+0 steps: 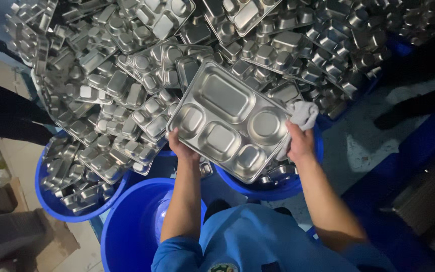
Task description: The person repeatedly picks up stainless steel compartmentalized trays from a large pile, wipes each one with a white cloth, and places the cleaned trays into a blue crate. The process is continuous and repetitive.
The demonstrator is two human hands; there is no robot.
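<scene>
both hands hold one steel tray above the blue tubs.

left hand [181,145] closed on the near left edge of the tray [230,118], fingers hooked over the rim, forearm running straight up from the blue sleeve. right hand [300,143] closed on a white cloth [303,115], pressing it against the tray's right corner; wrist bent inward, forearm angled from lower right. the tray is tilted, hollow side facing up toward the camera, five compartments visible, held clear above a blue tub [298,186] with trays inside. a large pile of trays [142,75] lies behind and to the left, most face down. a second tub [51,201] at left is filled with trays; a third tub [127,226] sits nearest the body.
</scene>
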